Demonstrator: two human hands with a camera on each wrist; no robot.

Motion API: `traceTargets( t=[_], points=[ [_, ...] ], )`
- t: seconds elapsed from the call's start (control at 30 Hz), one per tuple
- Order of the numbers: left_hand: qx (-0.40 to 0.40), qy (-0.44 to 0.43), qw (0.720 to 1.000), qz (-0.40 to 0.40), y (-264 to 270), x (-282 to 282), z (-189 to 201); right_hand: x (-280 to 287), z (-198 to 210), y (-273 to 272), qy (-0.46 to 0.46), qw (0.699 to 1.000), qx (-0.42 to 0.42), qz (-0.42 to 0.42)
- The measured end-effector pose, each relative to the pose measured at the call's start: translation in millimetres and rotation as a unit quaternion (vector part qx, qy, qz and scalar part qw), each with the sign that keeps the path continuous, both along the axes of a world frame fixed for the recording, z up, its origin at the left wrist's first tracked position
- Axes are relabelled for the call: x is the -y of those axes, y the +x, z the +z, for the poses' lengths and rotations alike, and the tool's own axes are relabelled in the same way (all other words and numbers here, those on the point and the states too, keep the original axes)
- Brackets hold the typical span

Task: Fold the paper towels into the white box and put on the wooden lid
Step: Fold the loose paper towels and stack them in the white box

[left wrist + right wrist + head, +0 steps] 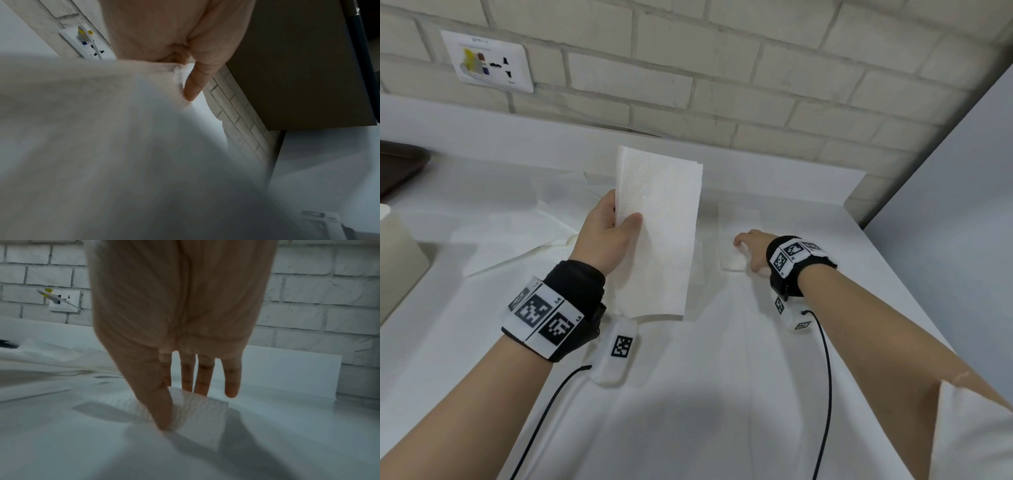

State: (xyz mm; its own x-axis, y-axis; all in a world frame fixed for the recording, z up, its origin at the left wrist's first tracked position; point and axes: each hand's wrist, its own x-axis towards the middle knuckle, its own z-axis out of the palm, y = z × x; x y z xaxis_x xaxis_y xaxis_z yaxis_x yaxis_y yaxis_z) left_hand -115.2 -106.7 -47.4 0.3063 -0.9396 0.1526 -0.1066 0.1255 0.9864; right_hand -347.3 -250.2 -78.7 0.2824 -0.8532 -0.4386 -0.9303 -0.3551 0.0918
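Note:
My left hand holds a long folded paper towel upright above the white table, thumb on its front and fingers behind. In the left wrist view this towel fills most of the frame beneath my left hand. To the right, my right hand reaches down onto a small folded paper towel lying on the table. In the right wrist view my right hand pinches this small towel, thumb on the near edge and fingers on the far edge. I cannot make out a white box or a wooden lid.
Loose unfolded white sheets lie at the back left. An off-white object and a dark brown object sit at the left edge. A brick wall with a socket stands behind. The table ends at the right.

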Motion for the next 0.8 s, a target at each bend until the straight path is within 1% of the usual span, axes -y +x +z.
traceTargets(
  t=[0.07,0.23,0.3,0.37,0.47,0.57,0.67,0.73,0.8],
  points=[
    [-0.001,0.001,1.000,-0.001,0,-1,0,-2,-2,3,-0.004,1.000,0.007,0.011],
    [0.002,0.004,1.000,0.012,1,-3,0,-17,-4,13,-0.038,0.995,0.089,0.030],
    [0.001,0.005,1.000,0.019,3,-3,1,-24,1,18,-0.057,0.990,0.126,0.016],
    [-0.002,0.003,1.000,0.025,5,-4,3,-31,12,23,-0.078,0.981,0.180,-0.001],
    [-0.003,-0.005,0.999,0.045,13,-5,4,-45,37,31,-0.086,0.948,0.307,-0.005],
    [-0.003,-0.005,0.997,0.077,24,-4,4,-62,66,41,-0.062,0.908,0.415,0.003],
    [-0.006,-0.003,0.994,0.105,35,-5,5,-78,91,50,-0.036,0.867,0.496,0.024],
    [-0.011,-0.008,0.993,0.120,41,-7,5,-88,106,55,-0.030,0.835,0.549,0.036],
    [-0.014,-0.016,0.992,0.128,44,-10,7,-96,119,60,-0.018,0.806,0.590,0.039]
  ],
)
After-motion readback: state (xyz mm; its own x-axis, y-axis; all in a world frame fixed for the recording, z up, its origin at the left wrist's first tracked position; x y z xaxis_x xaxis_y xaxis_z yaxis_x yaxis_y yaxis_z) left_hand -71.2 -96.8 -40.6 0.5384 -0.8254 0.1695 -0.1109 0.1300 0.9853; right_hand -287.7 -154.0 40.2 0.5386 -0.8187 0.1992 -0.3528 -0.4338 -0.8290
